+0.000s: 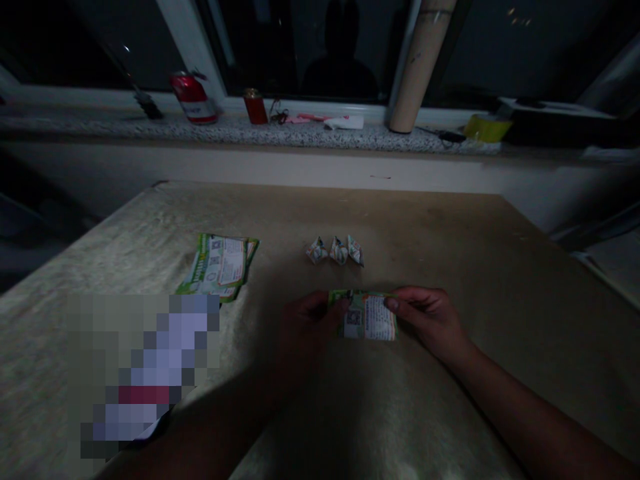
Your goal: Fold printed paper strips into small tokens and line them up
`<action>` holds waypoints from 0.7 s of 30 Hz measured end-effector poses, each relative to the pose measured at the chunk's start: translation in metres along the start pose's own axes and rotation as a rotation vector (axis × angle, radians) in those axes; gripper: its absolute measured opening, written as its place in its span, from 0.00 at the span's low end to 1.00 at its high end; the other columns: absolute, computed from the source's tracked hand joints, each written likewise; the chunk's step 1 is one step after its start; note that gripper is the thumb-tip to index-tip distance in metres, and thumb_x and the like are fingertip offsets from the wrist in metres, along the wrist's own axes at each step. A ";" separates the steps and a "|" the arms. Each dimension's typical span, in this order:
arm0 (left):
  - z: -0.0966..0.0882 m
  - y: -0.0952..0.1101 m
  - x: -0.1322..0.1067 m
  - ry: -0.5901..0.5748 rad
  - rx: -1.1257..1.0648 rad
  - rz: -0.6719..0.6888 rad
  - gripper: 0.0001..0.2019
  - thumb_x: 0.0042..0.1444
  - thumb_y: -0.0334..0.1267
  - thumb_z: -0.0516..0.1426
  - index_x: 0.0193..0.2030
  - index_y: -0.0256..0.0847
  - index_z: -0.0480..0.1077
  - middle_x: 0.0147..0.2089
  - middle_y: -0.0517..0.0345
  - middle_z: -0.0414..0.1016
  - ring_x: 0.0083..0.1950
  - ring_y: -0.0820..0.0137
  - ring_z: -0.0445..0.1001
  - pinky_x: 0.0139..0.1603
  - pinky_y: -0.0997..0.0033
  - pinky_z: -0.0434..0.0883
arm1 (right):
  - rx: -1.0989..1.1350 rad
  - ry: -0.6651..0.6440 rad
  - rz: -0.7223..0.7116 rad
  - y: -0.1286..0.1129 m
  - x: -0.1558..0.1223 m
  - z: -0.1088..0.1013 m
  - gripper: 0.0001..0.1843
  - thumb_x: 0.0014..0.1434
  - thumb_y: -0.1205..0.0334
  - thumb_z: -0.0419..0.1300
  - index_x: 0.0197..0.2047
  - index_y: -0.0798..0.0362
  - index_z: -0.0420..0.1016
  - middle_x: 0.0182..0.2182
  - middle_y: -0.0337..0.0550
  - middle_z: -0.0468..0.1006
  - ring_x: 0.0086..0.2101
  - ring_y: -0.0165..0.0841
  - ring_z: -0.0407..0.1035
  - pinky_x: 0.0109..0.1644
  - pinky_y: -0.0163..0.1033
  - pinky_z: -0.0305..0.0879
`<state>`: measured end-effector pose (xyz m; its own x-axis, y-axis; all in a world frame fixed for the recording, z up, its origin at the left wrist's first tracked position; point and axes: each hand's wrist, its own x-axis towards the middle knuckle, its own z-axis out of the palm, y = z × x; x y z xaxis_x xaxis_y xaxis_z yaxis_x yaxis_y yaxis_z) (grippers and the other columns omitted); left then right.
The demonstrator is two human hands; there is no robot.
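Observation:
Both hands hold a small green and white printed packet (370, 317) above the table, its face with a square code and lines of text turned towards me. My left hand (313, 327) pinches its upper left edge between thumb and fingers. At the upper right corner, my right hand (430, 313) grips it with the thumb on the front. Beyond the packet, three small folded pieces of printed wrapper (339, 251) stand in a row. Larger green and white packets (220, 267) lie in an overlapping pile to the left.
A blurred-out, phone-like object (165, 360) lies near my left forearm. The table (425, 227) reaches to the wall. On the granite sill (310, 138) stand a red can (194, 100), a smaller red can (256, 107), a cardboard tube (420, 67) and a yellow roll (487, 128).

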<state>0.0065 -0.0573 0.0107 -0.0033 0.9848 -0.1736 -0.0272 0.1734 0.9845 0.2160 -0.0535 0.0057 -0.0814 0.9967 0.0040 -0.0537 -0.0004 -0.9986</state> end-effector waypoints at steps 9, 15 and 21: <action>-0.002 -0.006 -0.004 -0.027 0.091 0.064 0.11 0.53 0.46 0.64 0.34 0.39 0.80 0.31 0.56 0.81 0.32 0.68 0.77 0.31 0.72 0.73 | -0.020 0.010 -0.018 0.001 -0.001 0.001 0.11 0.50 0.53 0.73 0.31 0.51 0.83 0.24 0.41 0.83 0.23 0.30 0.74 0.26 0.34 0.72; -0.003 -0.008 -0.008 -0.093 0.166 0.127 0.12 0.56 0.46 0.62 0.35 0.40 0.81 0.31 0.56 0.81 0.32 0.68 0.77 0.32 0.73 0.71 | -0.051 -0.047 0.000 0.000 -0.002 0.003 0.10 0.49 0.56 0.74 0.29 0.52 0.82 0.23 0.39 0.82 0.21 0.29 0.73 0.25 0.32 0.70; -0.002 -0.004 -0.008 -0.092 0.169 0.121 0.11 0.56 0.45 0.62 0.36 0.40 0.81 0.32 0.56 0.82 0.33 0.67 0.77 0.32 0.73 0.72 | -0.046 -0.043 0.011 0.000 -0.001 0.003 0.08 0.49 0.57 0.74 0.29 0.51 0.83 0.23 0.39 0.83 0.22 0.29 0.73 0.26 0.32 0.71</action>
<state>0.0048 -0.0662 0.0078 0.0950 0.9938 -0.0586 0.1359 0.0453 0.9897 0.2127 -0.0549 0.0058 -0.1243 0.9922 -0.0061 -0.0070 -0.0070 -1.0000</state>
